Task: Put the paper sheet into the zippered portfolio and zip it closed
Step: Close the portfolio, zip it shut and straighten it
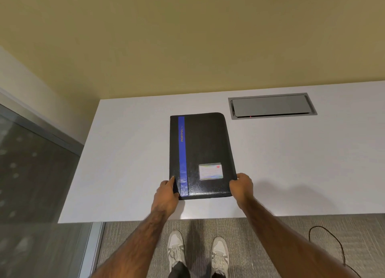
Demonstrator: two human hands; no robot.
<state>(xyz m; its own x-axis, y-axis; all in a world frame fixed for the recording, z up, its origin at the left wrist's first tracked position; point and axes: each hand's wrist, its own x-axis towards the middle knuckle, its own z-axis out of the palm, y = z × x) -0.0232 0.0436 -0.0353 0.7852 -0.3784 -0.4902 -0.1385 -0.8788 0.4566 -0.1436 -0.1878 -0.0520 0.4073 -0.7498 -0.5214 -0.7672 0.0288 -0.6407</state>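
A black zippered portfolio (205, 150) with a blue stripe and a small card label lies closed and flat on the white table (125, 153). My left hand (166, 194) grips its near left corner, thumb on the cover. At the near right corner my right hand (241, 186) holds the edge. No paper sheet is in view.
A grey metal cable hatch (271, 106) is set into the table behind and right of the portfolio. A yellow wall stands behind the table and a glass panel (31, 173) to the left. My shoes and a black cable (337, 244) are on the carpet below.
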